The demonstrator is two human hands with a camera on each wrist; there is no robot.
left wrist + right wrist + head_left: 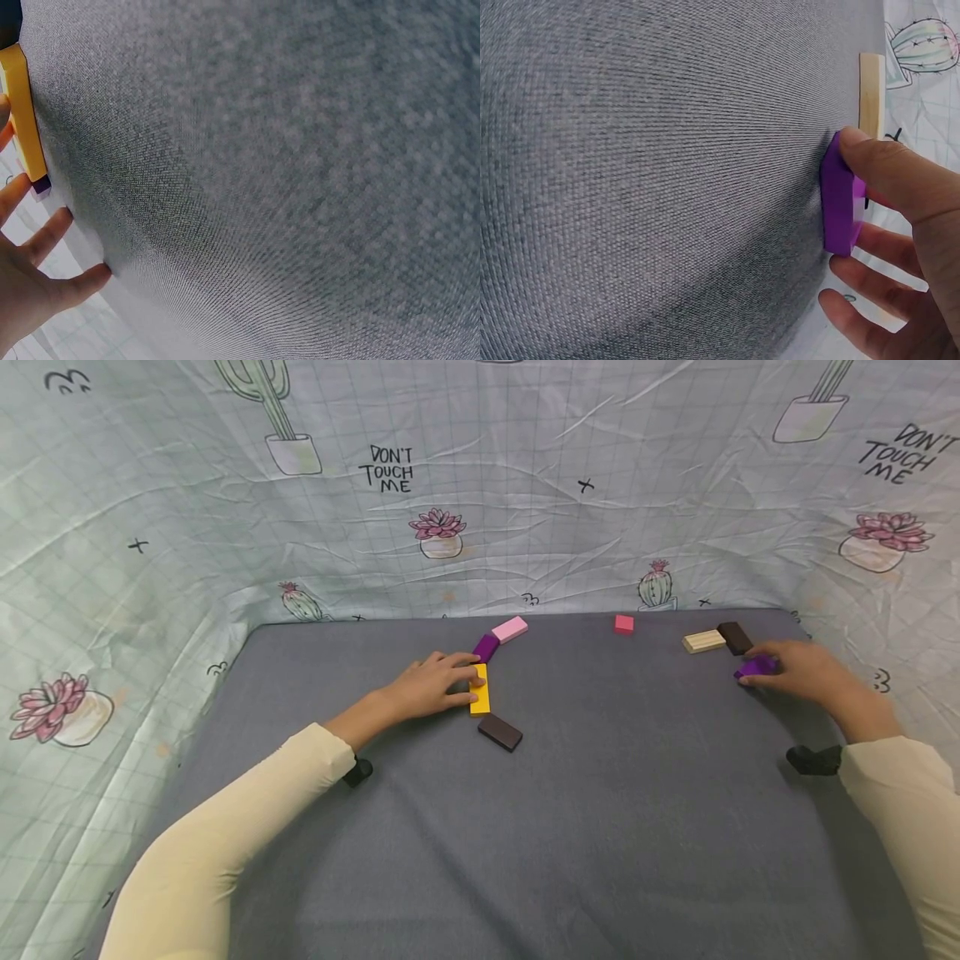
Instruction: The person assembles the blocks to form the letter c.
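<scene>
My left hand [435, 683] reaches over a yellow rectangular block [480, 703], with the thumb and a finger resting on it. In the left wrist view, its other fingers [52, 232] are spread beside the block's far end. A dark purple block [486, 648] adjoins the yellow one's far end, and a pink block [510, 629] follows it. Near its close end lies a dark brown block [500, 732]. At the right, my right hand [802, 672] pinches a bright purple block [838, 199] with angled ends between thumb and fingers, close over the cloth.
Just beyond my right hand, a second dark brown block [734, 637] meets a pale wooden block [702, 642]. A small red block [624, 624] lies by the back edge. Grey cloth [600, 827] covers the table; a printed curtain [510, 543] stands behind and beside it.
</scene>
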